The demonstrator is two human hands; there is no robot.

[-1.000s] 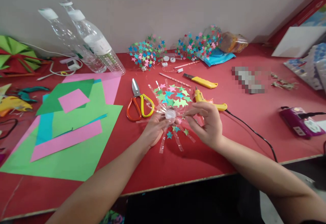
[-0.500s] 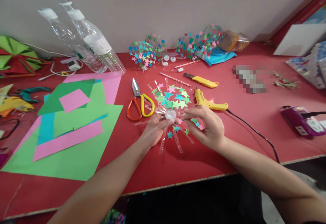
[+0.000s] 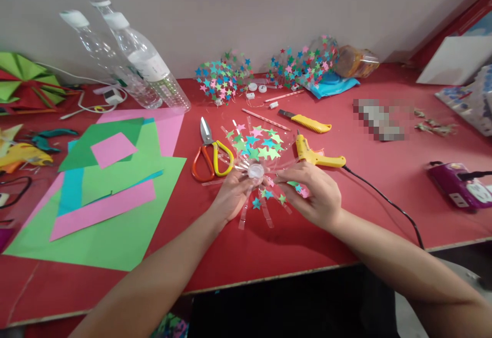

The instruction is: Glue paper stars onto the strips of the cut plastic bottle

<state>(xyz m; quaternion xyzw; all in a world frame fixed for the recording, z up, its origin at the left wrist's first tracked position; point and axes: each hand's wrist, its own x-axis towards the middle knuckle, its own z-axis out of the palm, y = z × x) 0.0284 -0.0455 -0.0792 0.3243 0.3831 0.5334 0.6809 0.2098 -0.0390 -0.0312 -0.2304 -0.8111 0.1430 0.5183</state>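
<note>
Clear plastic piece (image 3: 255,171), cut into long strips that fan out around its white round centre, sits between the two hands above the near part of the red table (image 3: 215,256). The left hand (image 3: 231,194) is closed on it, fingers and thumb at the left and near side of the centre, so most strips spread past the grip. The right hand (image 3: 317,192) is at the other side, its thumb and fingertips drawn close together by the right-hand strips; whether they pinch one, I cannot tell. Green, blue and pink stars (image 3: 265,143) show among and beyond the strips, stuck or loose I cannot tell. Scissors (image 3: 208,145) lie to the left, near the left hand; a yellow glue gun (image 3: 317,156) lies just beyond the right hand, and a yellow cutter (image 3: 307,121) farther back.
</note>
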